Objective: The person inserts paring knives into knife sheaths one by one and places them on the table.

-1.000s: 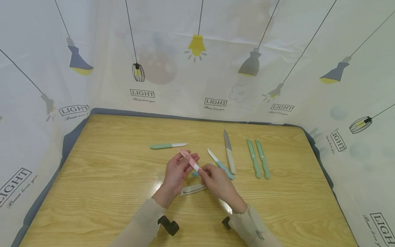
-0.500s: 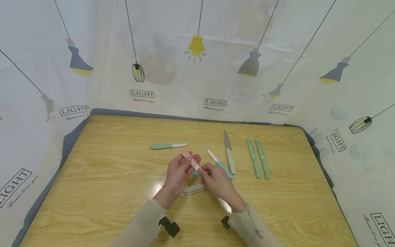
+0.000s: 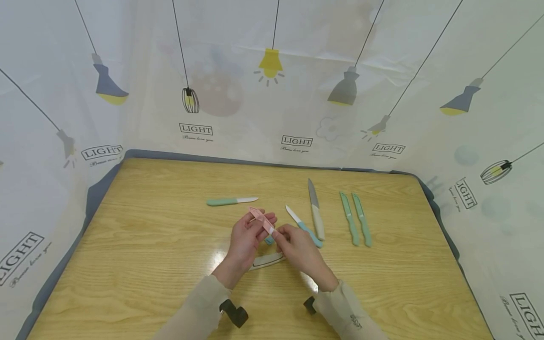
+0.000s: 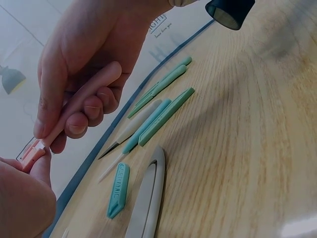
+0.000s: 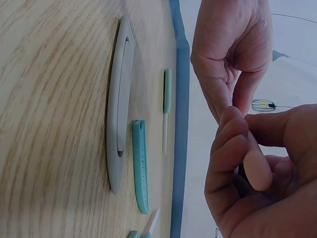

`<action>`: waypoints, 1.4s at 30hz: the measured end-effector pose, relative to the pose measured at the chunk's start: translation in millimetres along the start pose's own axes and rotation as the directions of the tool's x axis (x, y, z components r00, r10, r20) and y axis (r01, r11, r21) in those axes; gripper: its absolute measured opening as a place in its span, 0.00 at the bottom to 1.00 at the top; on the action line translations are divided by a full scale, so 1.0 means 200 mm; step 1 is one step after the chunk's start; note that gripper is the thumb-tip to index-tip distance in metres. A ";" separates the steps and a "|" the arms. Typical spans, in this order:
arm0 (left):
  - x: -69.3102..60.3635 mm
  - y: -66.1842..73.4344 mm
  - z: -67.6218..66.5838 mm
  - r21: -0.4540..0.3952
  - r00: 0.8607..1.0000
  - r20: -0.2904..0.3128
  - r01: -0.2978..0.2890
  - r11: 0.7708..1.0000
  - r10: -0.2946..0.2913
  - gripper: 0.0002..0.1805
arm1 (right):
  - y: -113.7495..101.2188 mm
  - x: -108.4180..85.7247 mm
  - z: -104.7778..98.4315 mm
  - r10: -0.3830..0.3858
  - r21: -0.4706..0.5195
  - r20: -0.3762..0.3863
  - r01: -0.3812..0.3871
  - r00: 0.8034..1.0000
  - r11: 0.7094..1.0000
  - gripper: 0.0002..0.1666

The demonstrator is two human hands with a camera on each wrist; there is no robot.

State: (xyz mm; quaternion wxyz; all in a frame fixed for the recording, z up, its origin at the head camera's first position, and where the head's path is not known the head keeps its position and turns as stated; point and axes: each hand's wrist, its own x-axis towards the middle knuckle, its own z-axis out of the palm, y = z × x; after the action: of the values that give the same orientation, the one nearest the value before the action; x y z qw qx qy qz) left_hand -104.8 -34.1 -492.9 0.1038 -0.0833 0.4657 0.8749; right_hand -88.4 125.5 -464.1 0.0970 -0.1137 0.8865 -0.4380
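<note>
My left hand pinches a pink blade sheath between thumb and fingers. With curled fingers my right hand grips the pink handle of a small knife; the handle's butt end sticks out of that fist. The knife's blade sits mostly inside the sheath, a short white stretch showing between the hands. Below them on the table lie a grey-beige sheath and a teal sheath. In the head view the hands partly cover both.
On the wooden table lie a green-handled knife on the left, a blue-handled knife and a larger beige-handled knife with bare blades, and two green sheathed knives on the right. A printed curtain stands behind.
My left hand and the pink sheath have shifted slightly right, toward the right hand. Less of the white blade shows between them. The right hand has barely moved.
</note>
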 end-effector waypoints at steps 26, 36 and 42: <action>-0.01 0.00 0.01 -0.027 0.998 -0.054 0.037 0.999 -0.038 0.23 | 0.04 0.00 0.01 0.005 -0.037 0.002 -0.005 1.000 0.999 0.16; 0.00 -0.01 0.01 0.003 0.997 -0.066 0.034 0.999 -0.034 0.22 | 0.07 -0.01 0.00 -0.103 -0.280 -0.068 0.080 0.992 0.957 0.09; 0.00 0.00 -0.01 0.063 0.998 -0.028 0.063 0.996 -0.062 0.23 | 0.09 -0.04 -0.07 -0.098 -0.324 -0.116 0.055 0.988 0.945 0.09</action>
State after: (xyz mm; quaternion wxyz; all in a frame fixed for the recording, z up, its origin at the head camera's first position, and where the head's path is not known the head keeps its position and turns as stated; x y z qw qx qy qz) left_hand -104.2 -36.2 -493.0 0.1276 -0.1058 0.4918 0.8548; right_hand -87.3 148.5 -469.6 0.0021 -0.1333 0.9450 -0.2986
